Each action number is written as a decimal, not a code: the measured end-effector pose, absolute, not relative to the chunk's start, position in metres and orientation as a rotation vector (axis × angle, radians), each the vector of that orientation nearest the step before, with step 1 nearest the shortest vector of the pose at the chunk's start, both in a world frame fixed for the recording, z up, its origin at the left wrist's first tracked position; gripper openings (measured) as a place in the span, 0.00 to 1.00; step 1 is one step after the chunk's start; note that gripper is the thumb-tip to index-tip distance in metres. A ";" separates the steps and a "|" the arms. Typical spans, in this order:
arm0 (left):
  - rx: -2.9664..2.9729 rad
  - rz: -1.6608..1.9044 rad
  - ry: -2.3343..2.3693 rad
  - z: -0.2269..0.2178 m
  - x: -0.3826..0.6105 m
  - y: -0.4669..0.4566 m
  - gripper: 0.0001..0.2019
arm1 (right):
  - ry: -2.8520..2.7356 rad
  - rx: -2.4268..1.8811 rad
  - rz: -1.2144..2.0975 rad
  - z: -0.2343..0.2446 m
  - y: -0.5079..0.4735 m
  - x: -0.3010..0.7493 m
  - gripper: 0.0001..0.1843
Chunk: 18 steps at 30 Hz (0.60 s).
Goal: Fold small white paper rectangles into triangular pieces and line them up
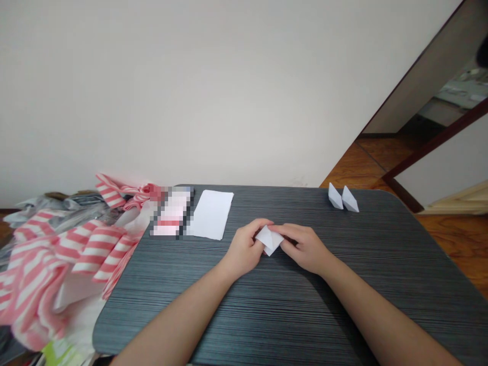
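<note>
Between my two hands is a small piece of folded white paper (270, 240), diamond-shaped with a crease down from its upper middle. My left hand (246, 249) grips its left corner, thumb in front and fingers partly behind. At the right corner, my right hand (305, 247) pinches it between thumb and fingers. The paper is held a little above the dark table. Two folded paper boats (343, 198) stand side by side near the table's far right edge. A stack of white paper sheets (213, 214) lies beyond my left hand.
The dark wood-grained table (244, 315) stands against a pale wall (229, 91). A pixelated flat object (173, 211) lies left of the sheets. Red-and-white striped cloth (76, 254) is heaped beyond the left edge. Wooden floor (354, 165) and a doorway are at the right.
</note>
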State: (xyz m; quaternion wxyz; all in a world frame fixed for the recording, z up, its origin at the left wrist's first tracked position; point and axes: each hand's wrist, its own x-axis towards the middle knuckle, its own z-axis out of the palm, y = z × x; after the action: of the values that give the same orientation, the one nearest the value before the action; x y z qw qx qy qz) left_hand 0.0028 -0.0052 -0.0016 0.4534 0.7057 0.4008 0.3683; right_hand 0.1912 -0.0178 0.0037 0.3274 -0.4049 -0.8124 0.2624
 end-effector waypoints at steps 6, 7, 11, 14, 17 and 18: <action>1.739 0.876 0.984 -0.005 0.003 -0.006 0.22 | -2.025 -1.171 0.763 -0.002 -0.019 0.190 0.21; 1.751 0.865 0.978 -0.005 0.003 -0.007 0.22 | -2.007 -1.196 0.771 -0.003 -0.020 0.189 0.21; 1.825 0.830 0.949 -0.002 0.005 -0.010 0.21 | -2.006 -1.282 0.718 -0.002 -0.019 0.188 0.16; 1.874 0.789 0.927 0.002 0.005 -0.011 0.22 | -2.024 -1.329 0.664 0.000 -0.018 0.188 0.12; 1.874 0.769 0.927 0.005 0.006 -0.011 0.23 | -2.037 -1.349 0.625 0.000 -0.017 0.189 0.09; 1.864 0.766 0.927 0.005 0.007 -0.012 0.23 | -2.042 -1.344 0.619 0.000 -0.016 0.190 0.09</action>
State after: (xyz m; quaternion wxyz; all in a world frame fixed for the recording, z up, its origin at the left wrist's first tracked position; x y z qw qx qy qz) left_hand 0.0065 -0.0115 0.0053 0.4453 0.7525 0.3740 0.3091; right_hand 0.1898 -0.0164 -0.0001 0.3051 -0.5076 -0.7711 0.2337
